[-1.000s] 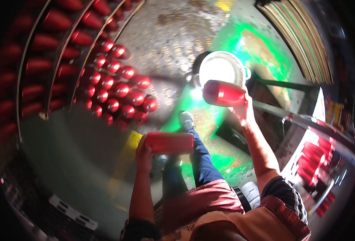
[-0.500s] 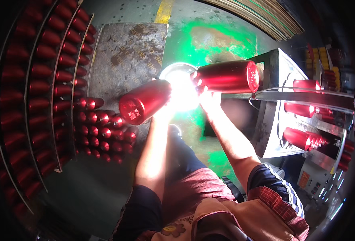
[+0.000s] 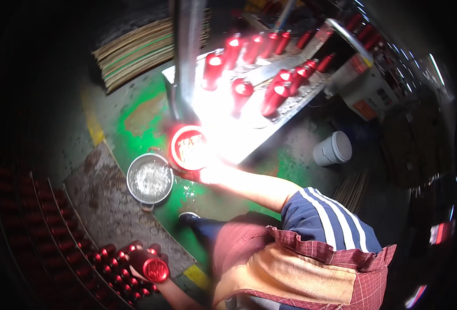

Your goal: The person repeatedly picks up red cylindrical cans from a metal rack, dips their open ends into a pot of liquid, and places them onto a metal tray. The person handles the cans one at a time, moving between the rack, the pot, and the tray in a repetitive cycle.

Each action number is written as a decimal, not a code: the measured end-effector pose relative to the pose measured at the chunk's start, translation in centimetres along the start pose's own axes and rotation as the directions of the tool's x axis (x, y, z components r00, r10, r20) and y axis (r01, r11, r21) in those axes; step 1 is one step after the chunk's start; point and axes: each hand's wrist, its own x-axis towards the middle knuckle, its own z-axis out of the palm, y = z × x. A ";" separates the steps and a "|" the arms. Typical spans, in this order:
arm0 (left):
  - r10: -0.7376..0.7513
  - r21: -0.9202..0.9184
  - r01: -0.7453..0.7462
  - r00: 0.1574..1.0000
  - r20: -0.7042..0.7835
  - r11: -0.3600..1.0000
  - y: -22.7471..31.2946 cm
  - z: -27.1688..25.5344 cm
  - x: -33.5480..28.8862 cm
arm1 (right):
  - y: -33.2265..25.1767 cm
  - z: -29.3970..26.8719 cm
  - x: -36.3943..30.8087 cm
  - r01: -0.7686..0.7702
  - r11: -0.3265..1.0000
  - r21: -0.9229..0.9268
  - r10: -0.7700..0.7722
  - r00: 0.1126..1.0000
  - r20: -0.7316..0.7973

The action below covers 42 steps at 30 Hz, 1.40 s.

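A shiny red metal bottle [image 3: 187, 149] is in my right hand [image 3: 203, 174], its round base toward me, beside the bright end of a table. Glare washes out much of that hand, but its fingers are closed around the bottle. Low on the left, my left hand [image 3: 140, 275] grips a second red metal bottle [image 3: 155, 267], also base toward me. This one is just above several standing red bottles [image 3: 116, 262]. Between my hands, a round metal pot [image 3: 130, 170] with shiny contents, seemingly liquid, rests on the floor.
Several red bottles [image 3: 233, 50] stand on the table [image 3: 259, 135] along a metal rail. A metal post [image 3: 187, 57] rises at its near corner. Stacked sheets [image 3: 135, 49] lie at the back left, racks of red bottles [image 3: 37, 227] at the left, and a white bucket [image 3: 333, 149] at the right.
My view has turned right toward the table. Both bottles were held together over the pot; now the right one is by the table and the left one is low over the standing bottles.
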 end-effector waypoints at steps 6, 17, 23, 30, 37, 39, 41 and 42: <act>-0.020 0.127 0.036 0.991 -0.130 0.991 -10.6 2.8 -6.5 | -10.7 -5.0 -19.9 0.227 0.962 -0.151 -0.231 0.973 -0.013; 0.038 0.310 0.060 0.953 -0.301 0.949 -30.5 13.9 -6.7 | -35.2 -14.3 -36.6 0.338 0.390 -0.857 -0.789 0.602 -0.122; 0.377 0.540 -0.190 0.889 -0.260 0.820 -42.5 28.7 3.4 | -63.3 -12.2 -35.8 0.304 -0.090 -0.948 -0.858 0.459 0.229; 0.342 0.774 -0.314 0.930 0.134 0.549 -44.3 48.1 14.0 | -84.4 -18.0 -16.4 -0.153 -0.439 -0.886 -0.811 0.491 0.317; 0.087 0.836 -0.543 0.839 0.537 0.078 -54.9 59.8 32.3 | -86.8 -26.0 -3.1 -0.333 -0.322 -0.886 -0.837 0.538 0.101; -0.010 0.752 -0.635 0.765 0.644 -0.179 -60.6 60.9 38.0 | -86.4 -25.8 -3.3 -0.303 -0.319 -0.898 -0.820 0.563 0.101; -0.116 0.632 -0.702 0.694 0.711 -0.327 -66.2 60.7 44.3 | -86.0 -24.6 -5.8 -0.118 -0.292 -0.949 -0.748 0.646 0.150; -0.131 0.621 -0.711 0.686 0.715 -0.330 -68.6 59.9 47.0 | -85.5 -23.9 -7.9 0.008 -0.249 -0.968 -0.749 0.632 0.198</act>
